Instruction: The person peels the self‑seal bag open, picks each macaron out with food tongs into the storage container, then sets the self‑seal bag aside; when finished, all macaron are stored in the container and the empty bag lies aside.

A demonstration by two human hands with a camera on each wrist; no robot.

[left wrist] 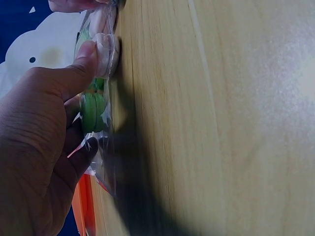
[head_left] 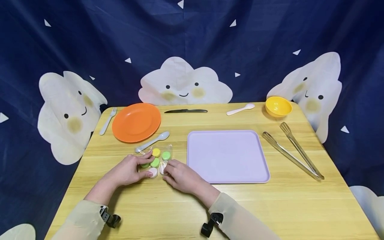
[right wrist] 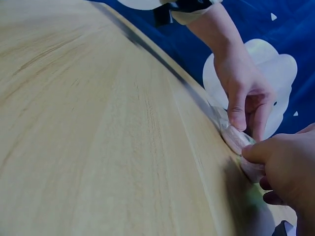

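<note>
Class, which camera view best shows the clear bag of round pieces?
The head view: from above, yellow, green and white pieces show in the clear bag. The left wrist view shows it edge-on, with green and white pieces; the right wrist view shows mainly pale pieces, partly hidden.

Left hand and right hand: bare. Left sleeve and right sleeve: plain beige, long. Left camera and right camera: small black units at the sleeve ends, with bright metal glints.
</note>
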